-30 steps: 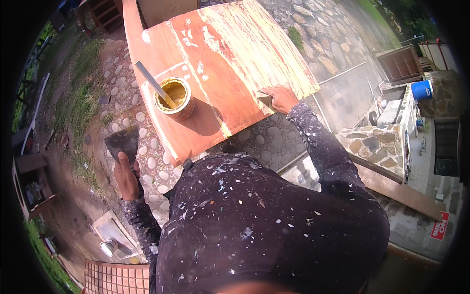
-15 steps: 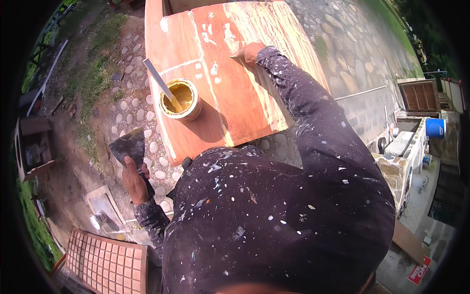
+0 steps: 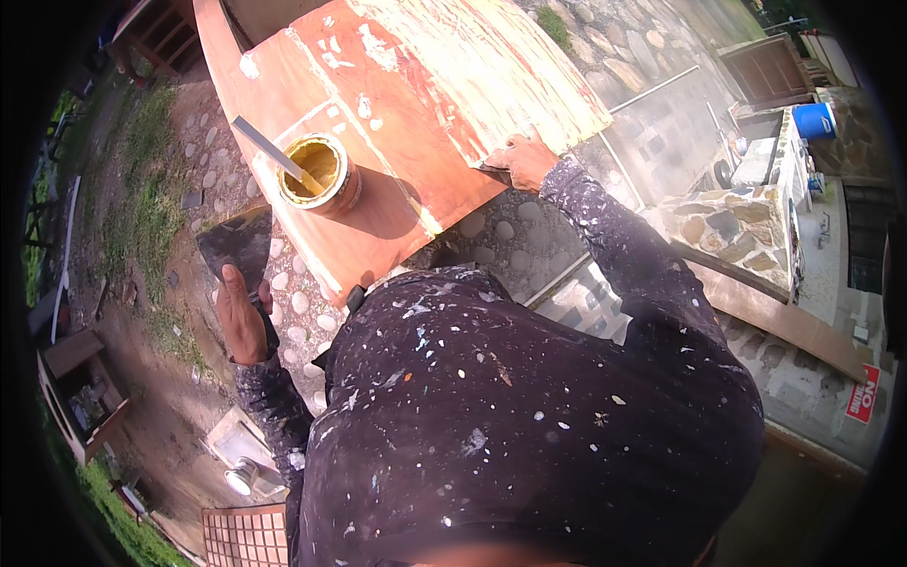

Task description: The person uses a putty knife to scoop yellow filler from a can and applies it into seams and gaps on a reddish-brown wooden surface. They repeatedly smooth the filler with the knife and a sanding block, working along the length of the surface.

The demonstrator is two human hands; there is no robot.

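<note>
My left hand (image 3: 244, 317) is closed on a dark, flat, squarish plate (image 3: 238, 248), held up left of the wooden panel. Bent fingers of my right hand (image 3: 524, 161) press at the near right edge of the reddish-brown wooden panel (image 3: 383, 231). A thin flat scraper (image 3: 491, 168) seems to lie under those fingers, mostly hidden. Pale yellowish filler (image 3: 482, 71) streaks the panel's right part, with thin lines and small patches elsewhere. An open can (image 3: 345, 194) of yellow-ochre paste stands on the panel's left half, a flat stick (image 3: 269, 146) leaning out of it.
Pebble-set ground (image 3: 298, 302) runs beside the panel. A stone-faced low wall (image 3: 727, 236) and a blue bucket (image 3: 814, 121) are at right. At lower left are a small wooden box (image 3: 85, 392), a white can (image 3: 242, 475) and a latticed wooden panel (image 3: 246, 534).
My right hand has come down the panel toward me, to its near right edge. The view has turned, so the panel and can sit further left. My left hand keeps its plate.
</note>
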